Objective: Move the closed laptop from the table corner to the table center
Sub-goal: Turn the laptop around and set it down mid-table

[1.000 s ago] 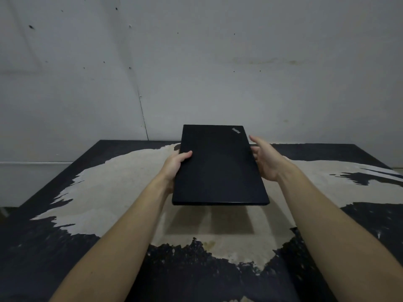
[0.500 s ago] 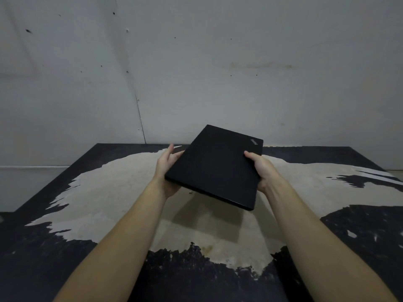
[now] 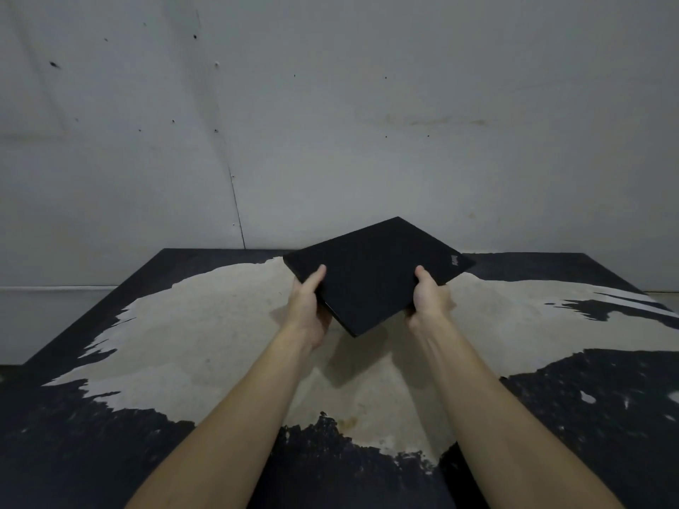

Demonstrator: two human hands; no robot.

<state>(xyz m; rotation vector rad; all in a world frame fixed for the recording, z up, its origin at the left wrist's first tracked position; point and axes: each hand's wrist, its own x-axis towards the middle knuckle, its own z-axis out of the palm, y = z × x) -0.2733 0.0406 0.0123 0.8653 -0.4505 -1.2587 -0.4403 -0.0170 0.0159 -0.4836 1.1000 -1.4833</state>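
Note:
A closed black laptop [image 3: 374, 270] is held in the air above the middle of the table [image 3: 191, 325], turned diagonally with one corner pointing toward me. Its logo sits near the right corner. My left hand [image 3: 310, 303] grips its left near edge, thumb on the lid and fingers underneath. My right hand [image 3: 428, 295] grips the right near edge the same way. The laptop casts a shadow on the table just below it.
The table is black with a large worn, pale patch across its middle. Its far edge meets a grey wall [image 3: 330, 123]. The left and right table edges slope outward toward me.
The laptop has been rotated clockwise from lengthwise to diagonal and moved a little farther from me and lower. Both hands stayed on its edges.

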